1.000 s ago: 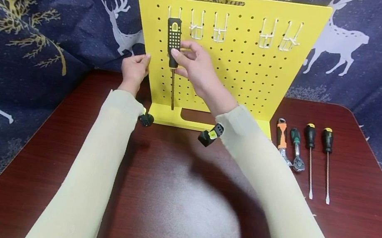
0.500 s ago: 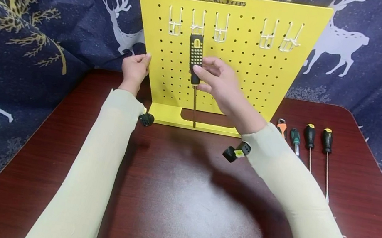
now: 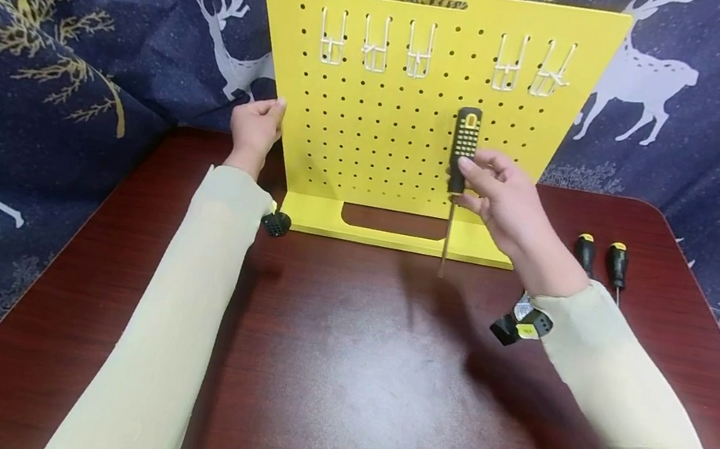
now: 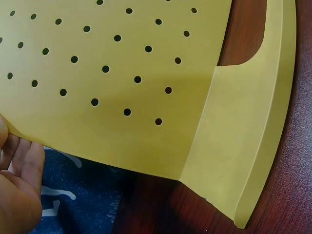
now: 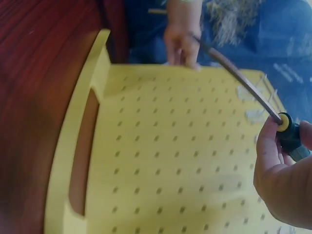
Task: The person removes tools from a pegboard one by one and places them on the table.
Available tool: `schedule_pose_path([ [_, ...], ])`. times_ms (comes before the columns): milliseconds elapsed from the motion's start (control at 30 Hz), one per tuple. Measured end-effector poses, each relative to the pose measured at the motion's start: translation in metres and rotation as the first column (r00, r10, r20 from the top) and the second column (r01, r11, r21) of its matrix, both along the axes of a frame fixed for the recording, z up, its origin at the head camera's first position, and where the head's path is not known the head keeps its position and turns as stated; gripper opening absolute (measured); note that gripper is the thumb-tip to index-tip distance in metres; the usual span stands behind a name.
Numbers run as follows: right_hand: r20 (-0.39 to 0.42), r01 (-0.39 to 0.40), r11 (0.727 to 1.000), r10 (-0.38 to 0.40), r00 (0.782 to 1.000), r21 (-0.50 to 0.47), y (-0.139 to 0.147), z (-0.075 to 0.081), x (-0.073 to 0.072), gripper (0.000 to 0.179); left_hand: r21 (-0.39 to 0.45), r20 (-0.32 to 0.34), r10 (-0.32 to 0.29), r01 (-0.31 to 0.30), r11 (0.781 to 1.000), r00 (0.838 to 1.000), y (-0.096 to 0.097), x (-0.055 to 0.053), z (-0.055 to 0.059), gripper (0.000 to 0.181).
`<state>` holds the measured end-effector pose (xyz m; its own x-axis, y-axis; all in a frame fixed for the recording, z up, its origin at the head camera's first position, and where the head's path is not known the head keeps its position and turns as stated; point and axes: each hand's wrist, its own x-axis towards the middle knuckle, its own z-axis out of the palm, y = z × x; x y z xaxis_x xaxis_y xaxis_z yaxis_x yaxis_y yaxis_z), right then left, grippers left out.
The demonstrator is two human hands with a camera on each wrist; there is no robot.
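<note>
My right hand (image 3: 503, 197) pinches the black and yellow handle of a screwdriver (image 3: 463, 150), held upright in front of the lower right part of a yellow pegboard (image 3: 375, 132). Its long shaft points down, past the board's base. In the right wrist view the shaft of the screwdriver (image 5: 243, 83) runs out from between thumb and fingers. My left hand (image 3: 256, 128) grips the left edge of the pegboard. In the left wrist view, the fingers (image 4: 31, 163) curl behind that edge. Several white wire hooks (image 3: 375, 48) line the board's top, with nothing hanging on them.
Two black-handled screwdrivers (image 3: 618, 264) lie on the dark red table (image 3: 334, 379) at the right, partly hidden by my right sleeve (image 3: 629, 412). A blue cloth with white deer (image 3: 661, 92) hangs behind the board.
My right hand has carried the screwdriver away from the leftmost hook, rightward and down across the board. My right arm now covers the orange and green-handled tools. My left hand stays put.
</note>
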<state>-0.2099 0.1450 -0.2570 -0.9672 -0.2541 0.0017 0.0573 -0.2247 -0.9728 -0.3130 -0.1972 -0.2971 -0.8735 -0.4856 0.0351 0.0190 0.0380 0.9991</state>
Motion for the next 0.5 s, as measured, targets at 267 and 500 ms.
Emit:
schedule_pose_path([
  [267,0.092,0.053,0.998,-0.051,0.994,-0.016,0.061,-0.016,0.001,0.008,-0.041,0.049,-0.003,0.005,0.999,0.999,0.003,0.000,0.002,0.030],
  [500,0.163,0.038,0.991,-0.059,0.985,0.128,0.125,-0.030,-0.002,0.007,-0.035,0.046,-0.007,0.009,0.999,0.999,0.004,0.002,0.006,0.031],
])
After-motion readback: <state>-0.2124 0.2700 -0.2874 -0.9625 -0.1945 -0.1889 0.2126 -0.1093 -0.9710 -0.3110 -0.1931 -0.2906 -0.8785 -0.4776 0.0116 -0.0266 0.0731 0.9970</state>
